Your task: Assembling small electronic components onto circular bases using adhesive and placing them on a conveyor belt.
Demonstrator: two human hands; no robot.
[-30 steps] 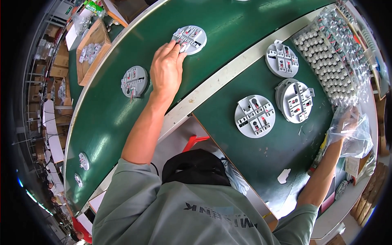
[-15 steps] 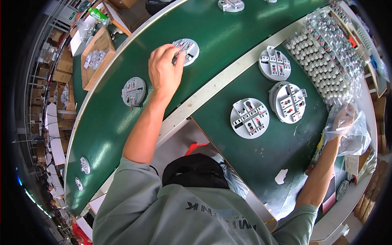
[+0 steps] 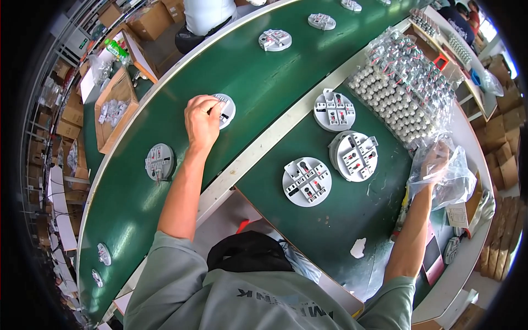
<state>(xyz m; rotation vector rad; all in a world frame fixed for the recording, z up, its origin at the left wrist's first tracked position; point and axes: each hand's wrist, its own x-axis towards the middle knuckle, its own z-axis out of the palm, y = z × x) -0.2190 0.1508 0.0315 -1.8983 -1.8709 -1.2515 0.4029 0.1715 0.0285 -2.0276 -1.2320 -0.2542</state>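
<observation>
My left hand (image 3: 202, 125) reaches over the green belt, with its fingers curled and pinched on a round grey plastic base (image 3: 226, 114) fitted with small parts; the fingertips are partly hidden. My right hand (image 3: 436, 160) is inside or behind a clear plastic bag (image 3: 461, 179) on the right, where the film blurs its fingers. Between my arms, on the green table, lie a round base (image 3: 307, 182) with red and black parts, a stack of bases (image 3: 356, 157) and another base (image 3: 334, 110) behind it.
More bases lie along the curved belt (image 3: 264, 82), including one (image 3: 159, 162) left of my arm. Rows of small silvery parts in plastic (image 3: 393, 102) stand at the back right. A cardboard box (image 3: 116, 110) sits beyond the belt, and a person in white (image 3: 209, 16) is at the far side.
The view has shifted, moving most things down and left. The bases on the belt have slid nearer relative to the table, my left hand moving along with one. My right hand stays at the bag.
</observation>
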